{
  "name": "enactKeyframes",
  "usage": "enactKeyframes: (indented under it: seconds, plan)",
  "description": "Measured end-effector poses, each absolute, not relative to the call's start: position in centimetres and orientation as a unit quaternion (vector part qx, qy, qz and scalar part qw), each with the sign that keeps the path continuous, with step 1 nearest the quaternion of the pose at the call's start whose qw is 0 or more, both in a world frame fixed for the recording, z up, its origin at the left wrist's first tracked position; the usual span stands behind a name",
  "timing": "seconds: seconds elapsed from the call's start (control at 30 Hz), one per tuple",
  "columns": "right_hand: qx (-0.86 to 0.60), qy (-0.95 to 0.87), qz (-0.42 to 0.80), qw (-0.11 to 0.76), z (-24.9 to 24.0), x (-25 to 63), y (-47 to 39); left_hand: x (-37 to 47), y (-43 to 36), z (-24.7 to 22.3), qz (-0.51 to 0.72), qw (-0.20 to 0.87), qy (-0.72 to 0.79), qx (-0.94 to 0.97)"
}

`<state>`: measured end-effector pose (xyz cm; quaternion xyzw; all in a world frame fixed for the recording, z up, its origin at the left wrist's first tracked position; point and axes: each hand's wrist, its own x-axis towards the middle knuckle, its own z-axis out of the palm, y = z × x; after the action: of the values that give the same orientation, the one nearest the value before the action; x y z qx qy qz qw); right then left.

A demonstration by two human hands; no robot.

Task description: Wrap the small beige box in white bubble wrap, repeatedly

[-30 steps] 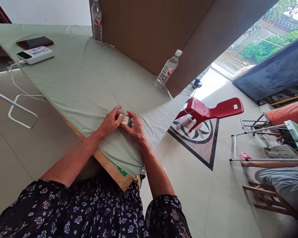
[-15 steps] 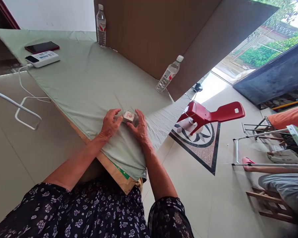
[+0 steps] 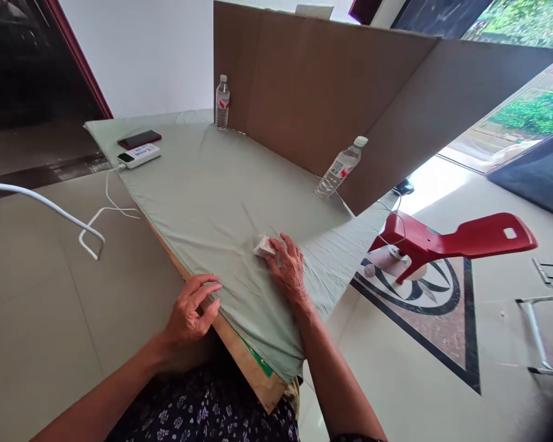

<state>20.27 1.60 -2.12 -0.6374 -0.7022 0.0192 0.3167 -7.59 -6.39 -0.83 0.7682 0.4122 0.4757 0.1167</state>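
Observation:
A small white box with red print (image 3: 263,246) sits on the green-grey tablecloth (image 3: 203,184), its right side covered by my fingers. My right hand (image 3: 289,268) has its thumb and fingers closed on that side of the box. At the table's near left edge, my left hand (image 3: 194,310) hovers with fingers bent but apart, and nothing is in it. It is well away from the box.
A cardboard panel (image 3: 304,86) stands along the far side. Before it are one upright water bottle (image 3: 222,103) and one tilted bottle (image 3: 341,169). A phone (image 3: 139,139) and white power bank (image 3: 139,156) lie far left. A red chair (image 3: 442,240) stands right.
My left hand has drawn back from the box to the table's edge. My right hand has closed on the box. The view has shifted, and the people at the right have mostly left it.

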Motion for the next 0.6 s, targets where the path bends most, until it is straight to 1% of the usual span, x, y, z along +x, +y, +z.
enactKeyframes:
  seconds: [0.1, 0.2, 0.27, 0.3, 0.33, 0.37, 0.43, 0.47, 0.5, 0.53, 0.6]
  plan:
    - [-0.637, -0.700, 0.016, 0.323, -2.2, 20.4, 1.6, -8.9, -4.7, -0.7, 0.483, 0.119, 0.462, 0.735]
    - [-0.632, -0.704, 0.017, 0.324, -2.3, 20.6, 1.5, -8.7, -2.3, 0.5, 0.498, 0.131, 0.483, 0.708]
    - [-0.627, -0.706, 0.015, 0.328, -2.4, 20.8, 1.4, -8.4, -1.5, 1.7, 0.492, 0.160, 0.490, 0.702]
    - [-0.625, -0.708, 0.015, 0.330, -2.5, 20.9, 1.3, -8.6, -1.5, 2.3, 0.473, 0.192, 0.490, 0.707]
    - [-0.622, -0.709, 0.014, 0.332, -2.6, 21.0, 1.3, -9.1, -1.7, 2.9, 0.440, 0.236, 0.486, 0.717]
    - [-0.619, -0.710, 0.013, 0.335, -2.6, 21.0, 1.2, -10.1, -2.0, 3.3, 0.374, 0.307, 0.471, 0.738]
    - [-0.616, -0.711, 0.011, 0.339, -2.8, 21.2, 1.0, -13.7, -2.8, 3.6, 0.178, 0.456, 0.429, 0.759]
    - [-0.615, -0.711, 0.010, 0.340, -2.8, 21.2, 1.0, -16.2, -3.0, 3.4, 0.083, 0.511, 0.404, 0.754]
    - [-0.615, -0.711, 0.010, 0.341, -2.9, 21.3, 0.9, -19.1, -3.0, 3.2, 0.027, 0.541, 0.406, 0.736]
    - [-0.615, -0.711, 0.009, 0.341, -3.0, 21.4, 0.8, -22.2, -2.7, 3.0, 0.001, 0.559, 0.428, 0.711]
    - [-0.616, -0.711, 0.006, 0.339, -3.0, 21.5, 0.7, -28.2, -0.8, 2.9, 0.043, 0.542, 0.543, 0.640]
